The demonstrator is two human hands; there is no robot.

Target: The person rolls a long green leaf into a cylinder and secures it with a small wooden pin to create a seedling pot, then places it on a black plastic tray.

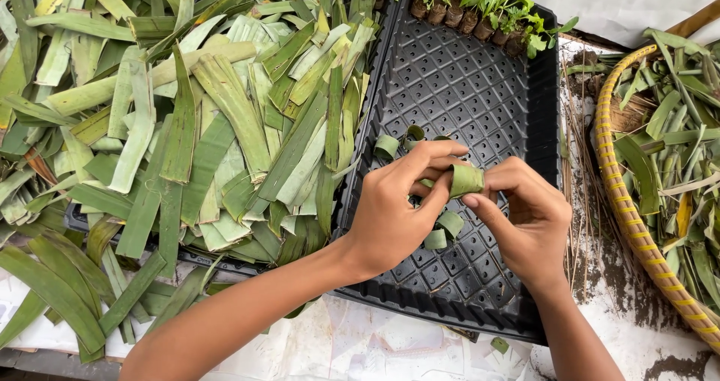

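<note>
Above a black plastic seedling tray [480, 88], two bare hands meet around a small rolled leaf ring [466, 179]. The left hand [394, 212] pinches the ring between thumb and fingers; the right hand [529, 216] grips its other side, thumb pressed against it. Several finished leaf rings [387, 146] lie on the tray just beside and beneath the hands. A large heap of cut green leaf strips [187, 118] covers the left part of the tray. Small seedlings [480, 10] stand along the tray's far edge. A woven basket [622, 193] with leaf scraps sits to the right on the white counter [360, 347].
</note>
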